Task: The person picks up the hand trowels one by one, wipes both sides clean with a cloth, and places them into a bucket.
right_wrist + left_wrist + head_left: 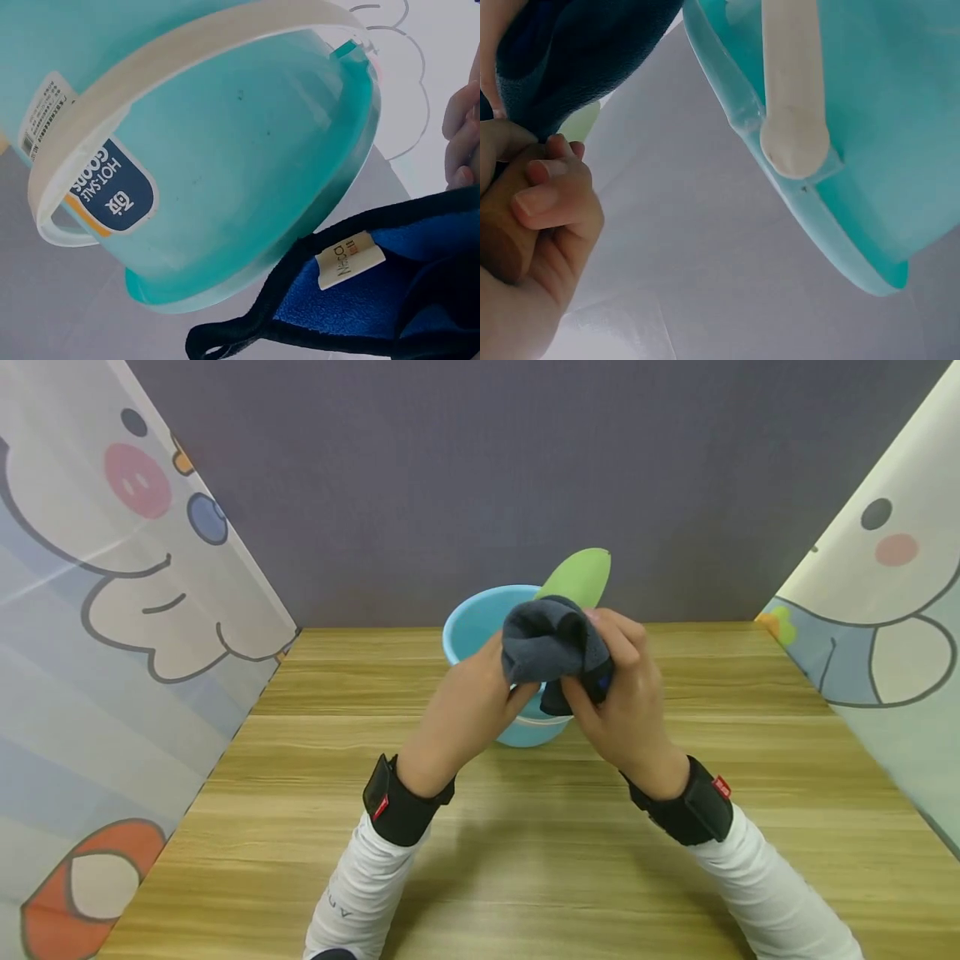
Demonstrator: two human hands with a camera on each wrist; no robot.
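Observation:
My left hand [467,710] curls its fingers round the wooden handle [504,244] of a green-bladed trowel [583,575], as the left wrist view shows. In the head view the blade points up and away behind a bunched dark blue cloth [551,643]. My right hand [628,697] grips this cloth at its right side, the thumb below. The cloth hides the middle of the trowel. A dark-trimmed corner with a hanging loop and a pale tag [350,260] shows in the right wrist view. Both hands are above a light blue bucket [531,734].
The bucket has a white handle [793,90] and a dark label [120,191]. It stands on a wood-grain table [525,877] near a grey back wall [375,485]. Cartoon-printed panels [60,718] flank the table on both sides.

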